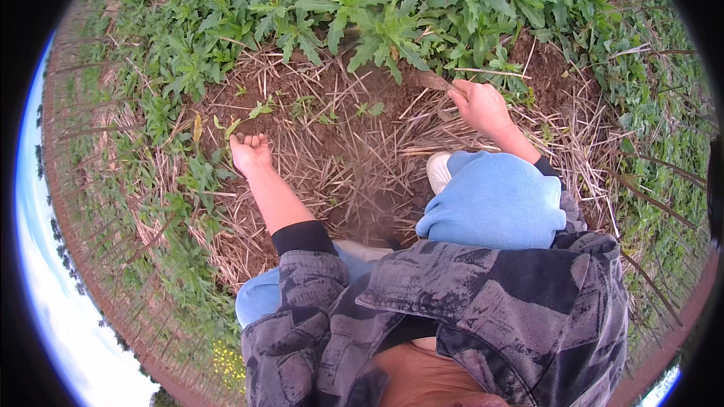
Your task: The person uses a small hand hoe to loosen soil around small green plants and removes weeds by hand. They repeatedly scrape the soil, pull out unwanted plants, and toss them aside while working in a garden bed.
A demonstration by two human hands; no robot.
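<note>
My right hand [482,104] is closed around a tool with a flat, soil-coloured blade [432,80]; its handle is hidden in my fist. The blade points left, low over the soil at the edge of the leafy green weeds [390,39]. On the left, my left hand [253,152] is palm up with curled fingers. A light green weed sprig [231,126] sticks out from between its thumb and fingers. Small uprooted-looking seedlings [261,108] lie on the bare soil just beyond that hand.
Dry straw [362,164] covers the reddish soil between my hands. My blue-trousered knee [492,198] and a white shoe [437,172] are below the right hand. Thin brown stalks [650,203] stand at right, and yellow flowers [228,364] grow at lower left.
</note>
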